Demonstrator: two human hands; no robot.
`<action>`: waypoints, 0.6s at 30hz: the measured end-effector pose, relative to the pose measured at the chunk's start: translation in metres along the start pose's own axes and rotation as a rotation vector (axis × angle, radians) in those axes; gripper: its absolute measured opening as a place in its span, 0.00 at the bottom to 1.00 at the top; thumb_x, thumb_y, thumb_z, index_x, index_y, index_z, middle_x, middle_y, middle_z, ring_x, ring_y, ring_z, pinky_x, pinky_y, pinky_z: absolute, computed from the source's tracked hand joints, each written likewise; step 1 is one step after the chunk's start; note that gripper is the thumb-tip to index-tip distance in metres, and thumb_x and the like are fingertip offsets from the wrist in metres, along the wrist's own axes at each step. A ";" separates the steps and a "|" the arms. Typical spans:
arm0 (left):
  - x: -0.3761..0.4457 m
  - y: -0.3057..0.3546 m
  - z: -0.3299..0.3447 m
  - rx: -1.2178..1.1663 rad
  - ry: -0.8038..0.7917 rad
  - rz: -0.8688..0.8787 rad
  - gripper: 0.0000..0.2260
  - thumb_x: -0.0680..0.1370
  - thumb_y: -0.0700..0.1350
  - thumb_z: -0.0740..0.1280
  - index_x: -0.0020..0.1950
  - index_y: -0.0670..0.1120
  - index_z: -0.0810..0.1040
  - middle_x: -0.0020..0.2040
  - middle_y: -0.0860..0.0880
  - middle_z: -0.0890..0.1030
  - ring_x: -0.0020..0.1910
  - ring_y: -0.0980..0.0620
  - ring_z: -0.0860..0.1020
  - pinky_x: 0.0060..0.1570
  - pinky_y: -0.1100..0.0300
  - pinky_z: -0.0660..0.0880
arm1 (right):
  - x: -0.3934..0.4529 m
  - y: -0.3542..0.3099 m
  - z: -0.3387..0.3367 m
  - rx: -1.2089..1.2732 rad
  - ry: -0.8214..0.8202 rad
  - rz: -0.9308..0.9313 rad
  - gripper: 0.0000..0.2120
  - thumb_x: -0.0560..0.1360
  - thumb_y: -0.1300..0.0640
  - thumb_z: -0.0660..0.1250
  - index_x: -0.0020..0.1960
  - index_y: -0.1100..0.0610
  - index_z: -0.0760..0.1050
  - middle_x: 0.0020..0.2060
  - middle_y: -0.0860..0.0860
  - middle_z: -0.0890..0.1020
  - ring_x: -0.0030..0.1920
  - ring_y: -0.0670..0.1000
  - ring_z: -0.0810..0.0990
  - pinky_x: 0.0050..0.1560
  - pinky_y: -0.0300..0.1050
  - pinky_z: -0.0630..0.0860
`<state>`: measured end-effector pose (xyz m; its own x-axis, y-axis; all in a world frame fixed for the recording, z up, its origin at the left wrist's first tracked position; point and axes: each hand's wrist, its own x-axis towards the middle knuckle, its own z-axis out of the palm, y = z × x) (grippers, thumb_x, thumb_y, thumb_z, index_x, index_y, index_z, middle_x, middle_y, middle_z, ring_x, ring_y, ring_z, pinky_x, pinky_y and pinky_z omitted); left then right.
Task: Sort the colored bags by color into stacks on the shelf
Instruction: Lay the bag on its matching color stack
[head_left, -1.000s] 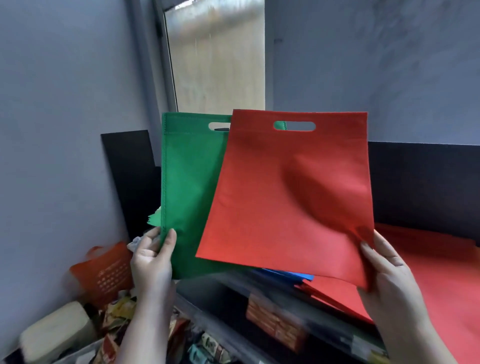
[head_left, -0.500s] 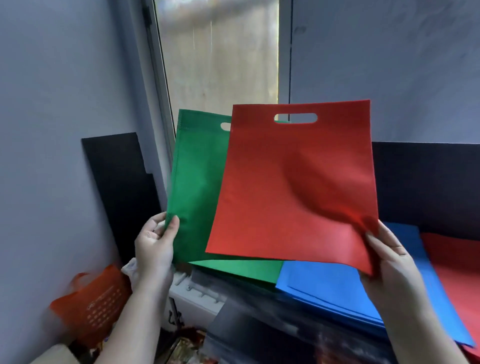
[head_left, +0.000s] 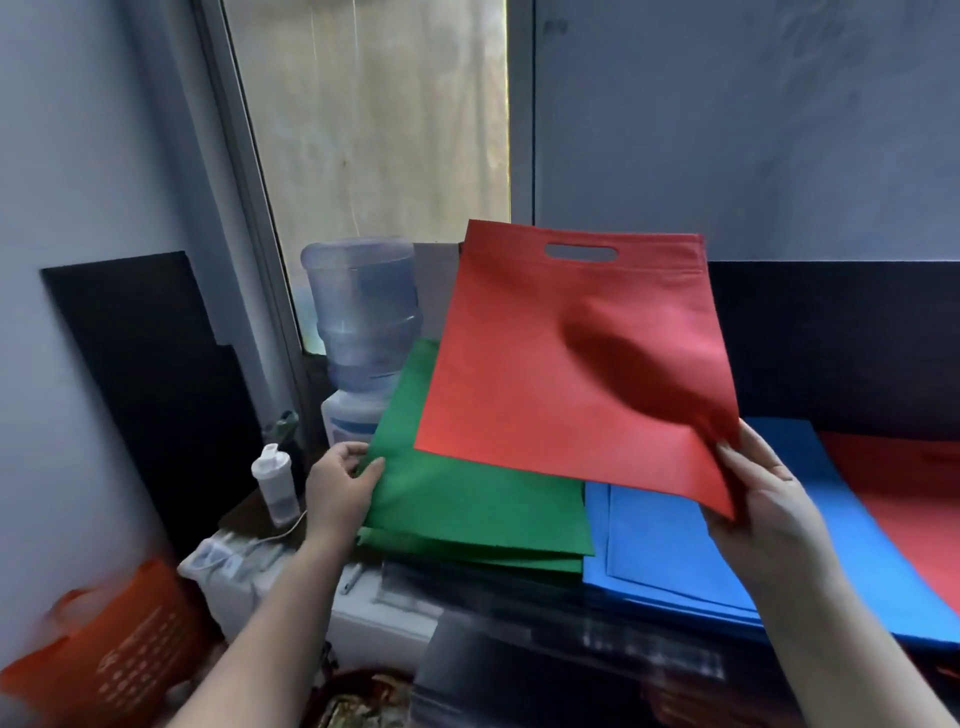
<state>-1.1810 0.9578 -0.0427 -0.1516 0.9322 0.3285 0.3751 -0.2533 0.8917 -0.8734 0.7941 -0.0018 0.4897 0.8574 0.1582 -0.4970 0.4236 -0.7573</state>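
Right hand (head_left: 769, 506) of mine pinches the lower corner of the red bag (head_left: 566, 358), holding it up over the stacks. My left hand (head_left: 340, 488) grips the near edge of the green bag (head_left: 467, 504), which lies on the green stack (head_left: 478, 551). Beside it sit the blue stack (head_left: 675, 561) and the red stack (head_left: 914, 504) on the shelf (head_left: 519, 618). Farther back stands a water bottle (head_left: 363, 312).

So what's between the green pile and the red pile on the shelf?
The blue pile lies between the green pile and the red pile, as the head view shows.
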 end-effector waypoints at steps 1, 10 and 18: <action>0.000 0.000 0.000 0.155 0.020 0.071 0.12 0.73 0.35 0.72 0.54 0.34 0.77 0.51 0.36 0.80 0.53 0.39 0.78 0.52 0.52 0.73 | 0.000 0.000 -0.001 -0.011 0.002 -0.005 0.22 0.79 0.66 0.57 0.43 0.48 0.85 0.44 0.47 0.86 0.42 0.42 0.84 0.41 0.32 0.78; -0.043 0.073 0.032 -0.793 -0.549 -0.165 0.16 0.76 0.51 0.61 0.49 0.42 0.83 0.41 0.46 0.84 0.36 0.53 0.82 0.37 0.63 0.79 | -0.005 0.000 -0.024 -0.044 0.035 -0.033 0.17 0.77 0.67 0.59 0.44 0.54 0.85 0.43 0.52 0.86 0.41 0.46 0.84 0.39 0.37 0.80; -0.094 0.115 0.100 -0.413 -0.363 0.113 0.09 0.77 0.34 0.66 0.51 0.47 0.79 0.41 0.45 0.84 0.40 0.45 0.82 0.46 0.50 0.79 | -0.025 -0.058 -0.082 -0.265 0.127 -0.210 0.19 0.75 0.69 0.62 0.43 0.50 0.85 0.39 0.50 0.86 0.39 0.44 0.83 0.42 0.37 0.81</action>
<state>-1.0319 0.8669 -0.0022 0.2210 0.9041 0.3658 -0.0301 -0.3685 0.9291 -0.7979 0.7244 -0.0140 0.6545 0.7097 0.2605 -0.1811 0.4817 -0.8575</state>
